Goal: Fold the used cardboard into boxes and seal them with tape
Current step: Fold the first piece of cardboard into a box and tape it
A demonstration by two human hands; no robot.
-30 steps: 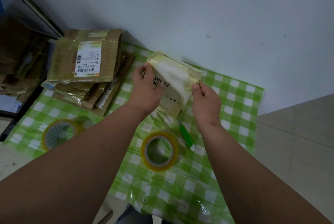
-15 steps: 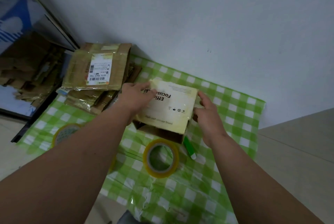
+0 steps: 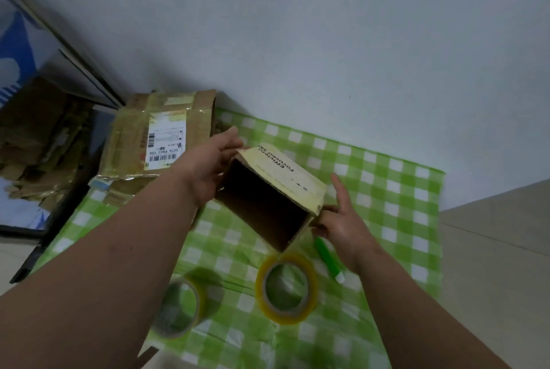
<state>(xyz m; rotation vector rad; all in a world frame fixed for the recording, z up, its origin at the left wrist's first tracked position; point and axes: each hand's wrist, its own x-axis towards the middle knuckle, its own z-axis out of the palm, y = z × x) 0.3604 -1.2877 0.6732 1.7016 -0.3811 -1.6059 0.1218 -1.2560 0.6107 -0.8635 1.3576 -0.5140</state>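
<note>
I see one small cardboard box (image 3: 269, 193) opened into a tube, pale yellow printed face up, dark open end toward me, tilted above the cloth. Flattened used cardboard (image 3: 157, 142) lies stacked at far left; two yellowish tape rolls (image 3: 287, 288) lie near me.

Single head-worn wide-angle view, looking forward and steeply down over both forearms onto a green checked cloth (image 3: 387, 178) laid against a wall (image 3: 297, 41). Close range: the left hand (image 3: 208, 169) and right hand (image 3: 342, 220) sit mid-frame, edges bowed by the lens. No second view.
</note>
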